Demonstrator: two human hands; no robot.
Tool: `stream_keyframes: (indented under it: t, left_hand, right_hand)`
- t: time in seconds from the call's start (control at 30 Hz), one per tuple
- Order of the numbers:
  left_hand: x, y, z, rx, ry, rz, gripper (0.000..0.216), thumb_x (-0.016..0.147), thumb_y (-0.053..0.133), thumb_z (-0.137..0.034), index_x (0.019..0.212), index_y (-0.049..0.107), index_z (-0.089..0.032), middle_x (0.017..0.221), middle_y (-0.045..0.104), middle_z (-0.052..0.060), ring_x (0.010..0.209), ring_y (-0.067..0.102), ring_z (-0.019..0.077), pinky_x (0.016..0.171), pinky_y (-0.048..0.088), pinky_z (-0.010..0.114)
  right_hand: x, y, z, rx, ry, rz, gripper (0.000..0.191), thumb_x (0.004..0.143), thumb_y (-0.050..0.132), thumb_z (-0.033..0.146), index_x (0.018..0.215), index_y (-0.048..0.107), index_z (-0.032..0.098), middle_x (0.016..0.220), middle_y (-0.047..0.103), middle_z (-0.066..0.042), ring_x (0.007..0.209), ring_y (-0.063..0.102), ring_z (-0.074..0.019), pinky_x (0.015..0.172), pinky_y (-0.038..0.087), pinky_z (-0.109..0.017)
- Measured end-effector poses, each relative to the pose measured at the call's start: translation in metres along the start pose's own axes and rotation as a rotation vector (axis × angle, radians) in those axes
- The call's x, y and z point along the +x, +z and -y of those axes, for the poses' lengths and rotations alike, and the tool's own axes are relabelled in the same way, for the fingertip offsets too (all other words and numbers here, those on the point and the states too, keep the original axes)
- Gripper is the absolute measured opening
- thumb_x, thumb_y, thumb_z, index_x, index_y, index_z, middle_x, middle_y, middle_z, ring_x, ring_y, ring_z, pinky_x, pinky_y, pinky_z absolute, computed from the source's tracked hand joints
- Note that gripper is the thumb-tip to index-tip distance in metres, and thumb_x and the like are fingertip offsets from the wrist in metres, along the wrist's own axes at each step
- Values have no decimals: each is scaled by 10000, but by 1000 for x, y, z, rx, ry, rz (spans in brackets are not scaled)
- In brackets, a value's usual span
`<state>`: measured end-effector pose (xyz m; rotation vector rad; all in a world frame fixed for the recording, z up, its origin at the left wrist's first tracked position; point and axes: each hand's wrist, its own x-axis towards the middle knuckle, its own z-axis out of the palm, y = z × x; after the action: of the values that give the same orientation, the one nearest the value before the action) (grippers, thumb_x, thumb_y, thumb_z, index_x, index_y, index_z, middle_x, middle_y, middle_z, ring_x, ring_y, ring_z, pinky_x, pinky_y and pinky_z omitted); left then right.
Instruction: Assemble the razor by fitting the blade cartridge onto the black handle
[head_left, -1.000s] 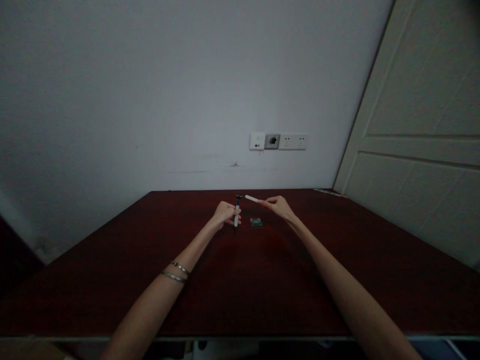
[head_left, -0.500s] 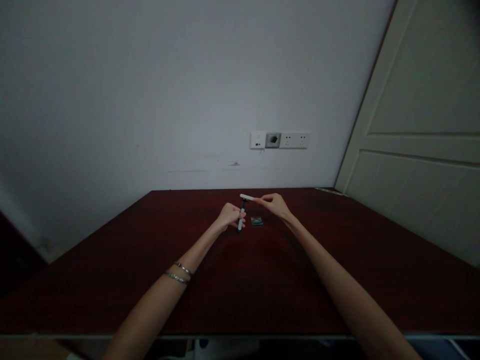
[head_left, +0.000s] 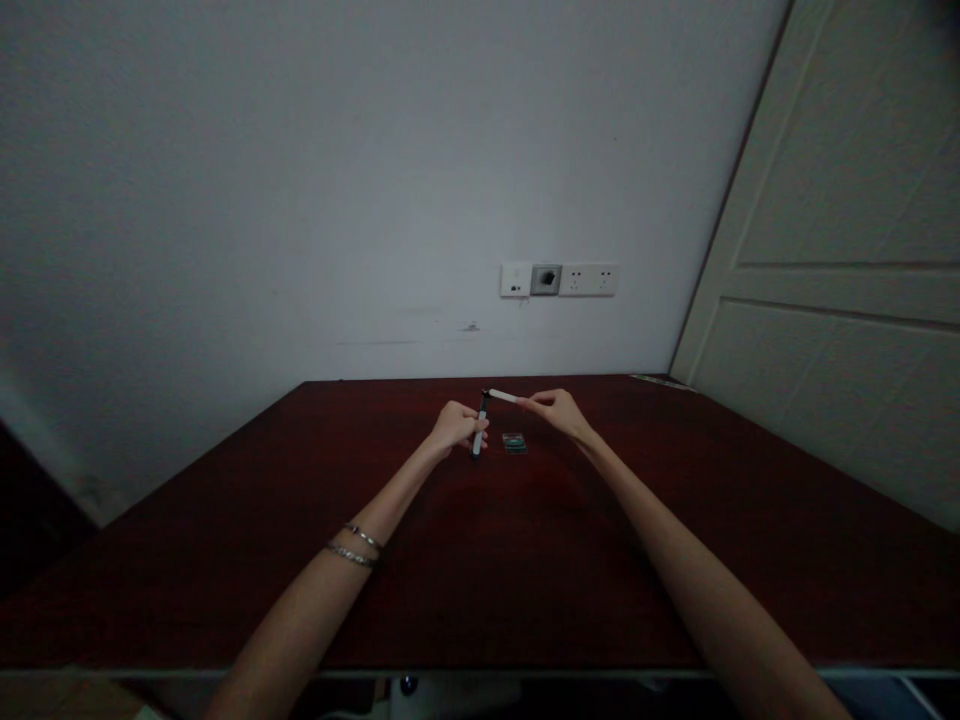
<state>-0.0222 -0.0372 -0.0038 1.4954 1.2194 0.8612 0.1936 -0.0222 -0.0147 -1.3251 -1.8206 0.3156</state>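
My left hand [head_left: 454, 427] is closed around a thin stick-like tool [head_left: 478, 432] with a light handle and a dark top, held nearly upright over the dark red table [head_left: 480, 570]. My right hand [head_left: 555, 411] pinches a small white strip [head_left: 502, 396] by one end. The strip's free end meets the dark top of the tool. A small dark green packet [head_left: 514, 443] lies flat on the table just right of the tool, between my two hands. Two thin bracelets [head_left: 352, 545] circle my left wrist.
A white wall stands behind the table with a row of sockets [head_left: 559, 280]. A pale panelled door [head_left: 847, 270] runs along the right side. The table's front edge [head_left: 480, 672] is near me; the room is dim.
My right hand brought the white strip leftward until it met the tool's top. The left hand shifted a little and now holds the tool more upright. The packet has stayed put.
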Motion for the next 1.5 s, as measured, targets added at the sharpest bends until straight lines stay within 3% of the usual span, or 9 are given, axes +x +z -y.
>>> stream_keyframes:
  t: [0.17,0.27,0.37,0.6,0.87,1.03,1.17,1.3,1.5]
  left_hand:
    - [12,-7,8,121,275,-64,130,682,622,-164,770,685,-92,679,681,60,638,641,161,571,484,234]
    - [15,-7,13,199,492,-78,247,675,638,-183,910,698,-138,891,702,60,831,636,187,734,479,271]
    - [15,-8,16,239,609,-102,264,694,640,-205,949,694,-160,985,685,66,915,622,194,841,442,287]
    - [14,-9,18,295,687,-192,230,714,640,-212,932,693,-165,941,691,69,855,630,182,816,448,293]
    - [14,-17,18,298,738,-265,186,741,616,-212,905,694,-172,938,688,63,880,620,170,822,443,270]
    - [16,-15,19,348,801,-243,165,745,600,-169,879,698,-176,883,696,50,812,630,161,762,458,262]
    - [16,-13,21,372,872,-223,146,749,600,-163,855,701,-176,850,697,46,779,633,154,727,461,249]
    - [16,-14,23,366,849,-266,159,732,623,-170,871,700,-170,864,699,57,781,639,162,722,469,253]
    - [15,-13,21,383,839,-239,178,742,604,-152,889,700,-182,881,700,52,803,640,165,746,468,259]
  right_hand:
    - [-7,-27,-4,136,44,25,474,705,536,573,683,708,133,528,555,-10,511,443,-111,482,281,-233]
    - [-11,-43,15,209,8,136,419,707,561,534,677,700,141,489,511,6,470,390,-91,468,262,-234]
    - [-14,-53,35,219,-21,223,368,702,583,502,645,693,155,467,489,13,463,379,-89,471,264,-238]
    - [-19,-48,49,181,-44,275,365,705,582,490,630,694,152,474,489,11,474,379,-91,471,252,-239]
    - [-18,-48,32,64,-7,217,406,684,585,525,635,702,139,479,481,16,483,358,-88,476,231,-246]
    - [-20,-39,43,124,-92,260,406,697,579,521,678,702,134,561,559,1,533,420,-100,504,285,-235]
    - [-21,-41,38,91,-61,270,415,679,595,528,661,702,127,545,553,3,523,420,-101,501,286,-236]
    - [-20,-46,36,86,-61,212,404,684,595,519,679,709,131,556,567,-2,543,444,-110,515,297,-237]
    - [-21,-40,40,111,-95,248,380,688,598,504,699,714,143,601,605,-11,574,478,-120,543,330,-239]
